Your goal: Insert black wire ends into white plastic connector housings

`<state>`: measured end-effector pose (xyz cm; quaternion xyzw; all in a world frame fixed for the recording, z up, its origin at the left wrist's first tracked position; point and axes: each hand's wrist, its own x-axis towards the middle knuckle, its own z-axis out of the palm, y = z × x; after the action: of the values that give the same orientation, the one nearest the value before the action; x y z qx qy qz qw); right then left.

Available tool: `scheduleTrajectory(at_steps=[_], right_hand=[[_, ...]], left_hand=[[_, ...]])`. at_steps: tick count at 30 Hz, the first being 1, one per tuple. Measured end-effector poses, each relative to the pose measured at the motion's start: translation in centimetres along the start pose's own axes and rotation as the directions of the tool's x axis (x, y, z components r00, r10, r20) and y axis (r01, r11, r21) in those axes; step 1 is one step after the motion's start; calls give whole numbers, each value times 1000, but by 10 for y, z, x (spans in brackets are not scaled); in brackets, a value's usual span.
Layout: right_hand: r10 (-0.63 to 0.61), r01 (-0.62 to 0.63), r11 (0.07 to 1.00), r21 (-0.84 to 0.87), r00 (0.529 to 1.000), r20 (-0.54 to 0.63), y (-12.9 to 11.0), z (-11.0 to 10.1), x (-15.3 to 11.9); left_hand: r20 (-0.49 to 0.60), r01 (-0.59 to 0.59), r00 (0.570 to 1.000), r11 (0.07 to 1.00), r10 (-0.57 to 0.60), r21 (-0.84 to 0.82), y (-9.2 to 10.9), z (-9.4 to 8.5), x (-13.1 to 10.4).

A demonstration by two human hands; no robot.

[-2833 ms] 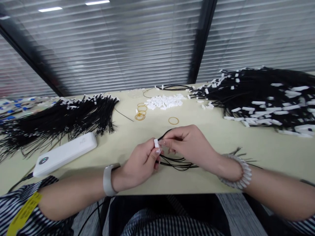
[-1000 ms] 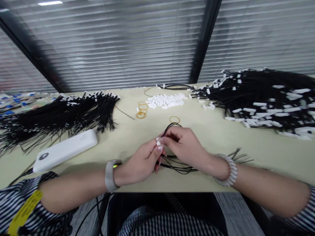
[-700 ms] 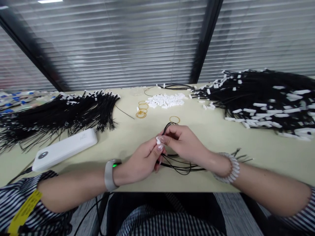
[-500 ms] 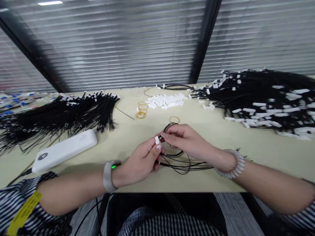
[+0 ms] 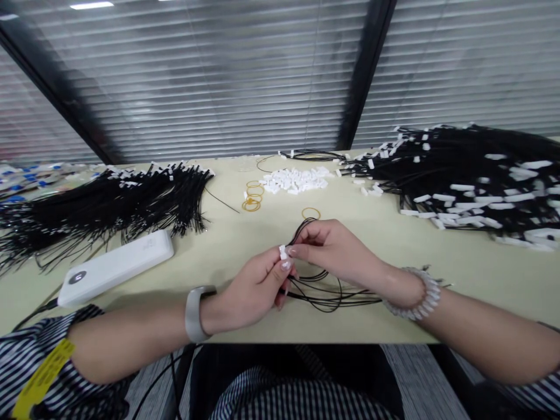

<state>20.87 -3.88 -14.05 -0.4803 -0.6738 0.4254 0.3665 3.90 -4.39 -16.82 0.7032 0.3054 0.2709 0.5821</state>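
Note:
Between the thumb and fingers of my left hand [image 5: 258, 286] is a small white plastic connector [image 5: 283, 252]. My right hand [image 5: 335, 248] is closed in a pinch right at the connector, its fingertips on the thin black wires [image 5: 301, 229] beside it. Those wires loop up past the right fingers. More of the black wires [image 5: 332, 298] run below both hands and pass under my right wrist. The exact wire ends at the connector are hidden by the fingertips.
A pile of white connectors [image 5: 295, 179] lies ahead, with yellow rubber bands [image 5: 251, 204] beside it. Black wires [image 5: 144, 201] are heaped at left, behind a white power bank [image 5: 116, 268]. Wires with white connectors [image 5: 468, 175] fill the right side. Window blinds [image 5: 219, 87] stand behind.
My right fingertips have come closer to the white connector and now touch it. The connector and my left hand have shifted very slightly right in view.

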Motion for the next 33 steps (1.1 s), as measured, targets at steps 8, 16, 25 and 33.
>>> scheduleTrajectory(at_steps=[8,16,25,33], right_hand=[[49,-49,999,23,999,-21,-2,1,1],[27,-28,1000,-3,997,-73,0,5,0],[64,-64,996,67,998,-3,-4,3,0],[116,-118,992,35,993,34,2,4,5]], left_hand=[[-5,6,1000,1000,-6,-7,1,2,1],[9,-18,1000,1000,19,-17,1,2,1],[-14,-25,1000,1000,25,-5,0,4,-1],[2,24,1000,1000,-24,17,0,5,1]])
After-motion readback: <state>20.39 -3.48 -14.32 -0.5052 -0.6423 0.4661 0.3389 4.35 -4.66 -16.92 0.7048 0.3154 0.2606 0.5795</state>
